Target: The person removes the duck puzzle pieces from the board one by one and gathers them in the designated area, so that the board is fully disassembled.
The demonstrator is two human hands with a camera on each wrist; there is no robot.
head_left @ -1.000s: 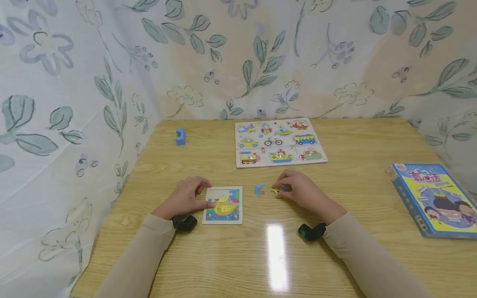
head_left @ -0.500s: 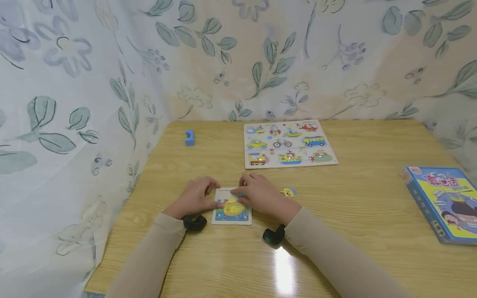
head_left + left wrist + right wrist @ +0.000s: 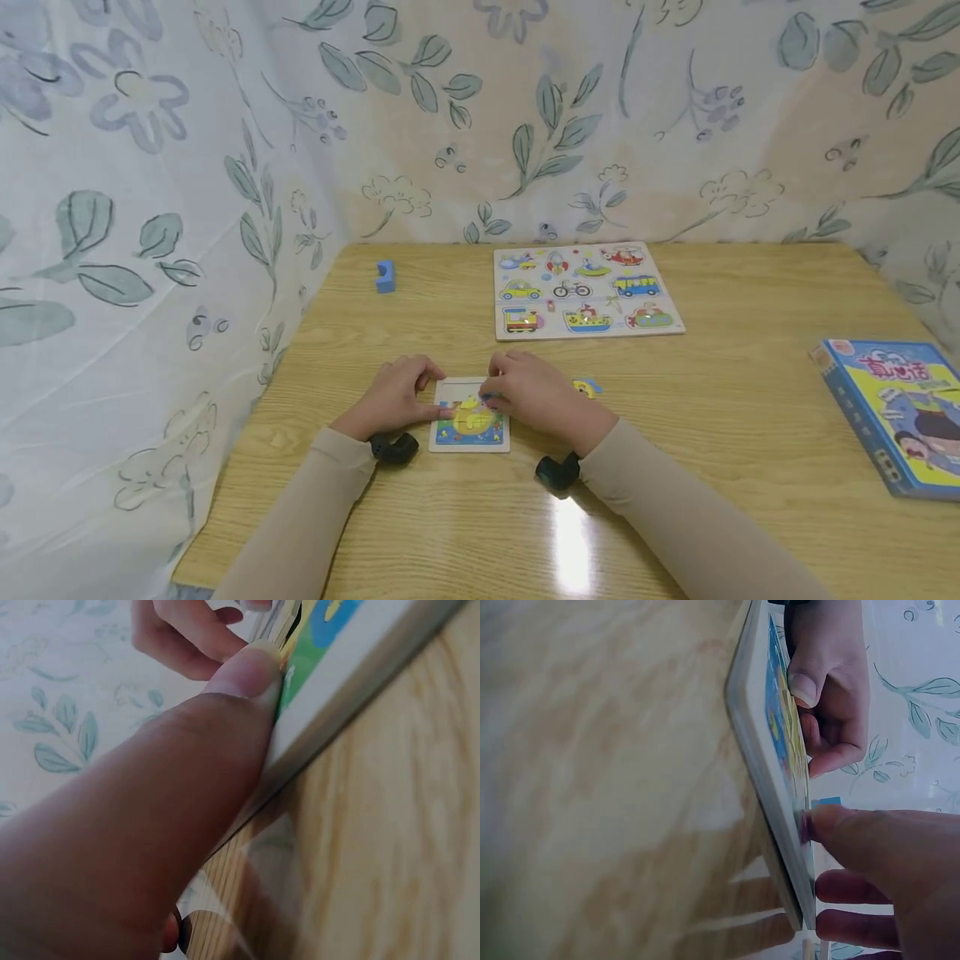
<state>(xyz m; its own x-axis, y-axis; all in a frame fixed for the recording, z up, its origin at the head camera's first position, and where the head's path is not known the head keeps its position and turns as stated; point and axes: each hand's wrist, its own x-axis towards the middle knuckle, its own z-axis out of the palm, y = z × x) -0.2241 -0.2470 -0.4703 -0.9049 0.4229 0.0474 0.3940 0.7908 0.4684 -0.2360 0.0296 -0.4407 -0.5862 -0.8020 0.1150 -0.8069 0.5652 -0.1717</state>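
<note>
A small framed jigsaw puzzle (image 3: 469, 451) with a yellow duck picture lies on the table. My left hand (image 3: 393, 398) holds it at the left, its thumb over the side rim and its index finger at the top corner. In the left wrist view that thumb (image 3: 217, 742) presses along the board's edge. Over the puzzle's upper right part, my right hand (image 3: 536, 396) pinches a small bluish puzzle piece (image 3: 490, 399), mostly hidden by the fingers. Just beyond that hand lies a loose yellow-and-blue puzzle piece (image 3: 588, 387), partly covered by it.
A wooden peg puzzle board (image 3: 588, 292) with vehicle pictures lies farther back. At the back left stands a blue block (image 3: 386, 277) with a curved notch. A blue-and-yellow box (image 3: 892, 417) lies on the right. Patterned cloth (image 3: 420, 125) hangs behind the table (image 3: 390, 533).
The right hand has gone left from the loose pieces to the puzzle, then shifted slightly within its upper right area. The left hand keeps its hold. The head view has turned a little left.
</note>
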